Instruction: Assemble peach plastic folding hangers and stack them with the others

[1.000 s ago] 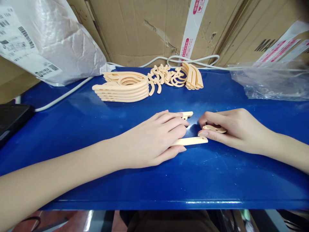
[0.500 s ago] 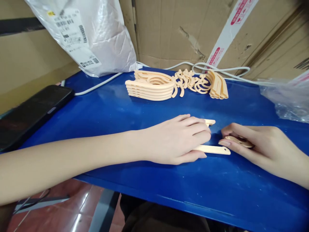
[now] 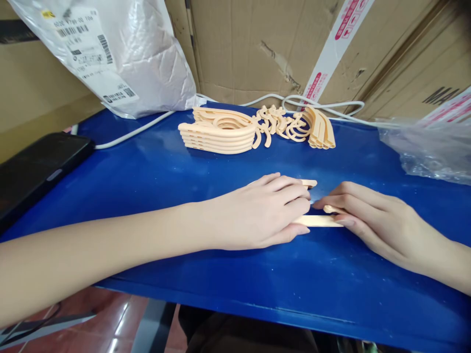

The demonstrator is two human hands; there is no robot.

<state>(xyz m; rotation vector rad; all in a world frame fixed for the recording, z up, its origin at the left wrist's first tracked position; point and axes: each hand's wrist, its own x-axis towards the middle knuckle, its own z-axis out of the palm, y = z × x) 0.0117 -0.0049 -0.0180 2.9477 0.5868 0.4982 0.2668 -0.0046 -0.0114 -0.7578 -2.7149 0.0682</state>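
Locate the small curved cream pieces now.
Head view, upper middle: the small curved pieces lie on the blue table, beyond the left hand, between the layered stack on their left and side-by-side bars on their right.

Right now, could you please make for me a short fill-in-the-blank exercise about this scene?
The left hand lies palm ____ over a pale bar.
The right hand holds a small pale piece between fingers and ____.
The tabletop is coloured ____.
The picture's ____ edge cuts off the black phone.

Missing words: down; thumb; blue; left.
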